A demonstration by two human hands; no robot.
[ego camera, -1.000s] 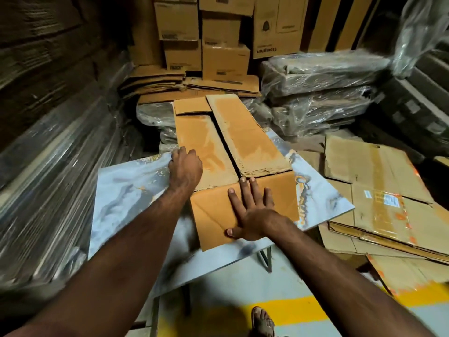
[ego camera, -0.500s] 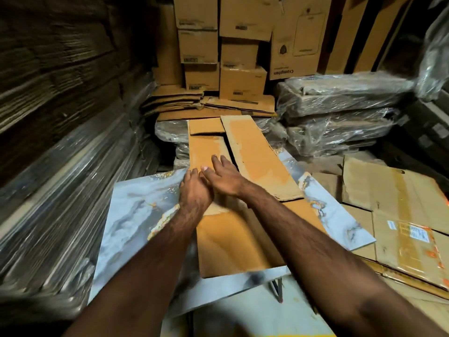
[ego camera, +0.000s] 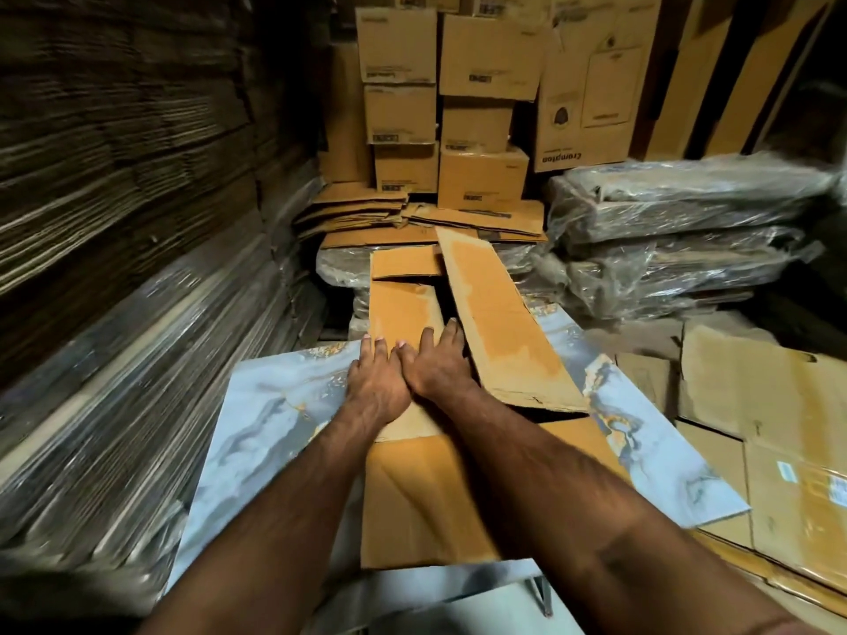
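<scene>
Head view: left hand [ego camera: 376,388], right hand [ego camera: 441,369] press flat-fingered on cardboard [ego camera: 403,309]; gripping nothing.

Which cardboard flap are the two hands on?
The shorter left flap: left hand and right hand both lie on it; the long slanted flap lies beside.

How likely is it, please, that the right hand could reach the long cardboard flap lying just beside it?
Probably yes. The right hand rests flat on the narrower flap, right beside the long cardboard flap, with nothing between them; the left hand lies on its other side, clear of the way.
</scene>
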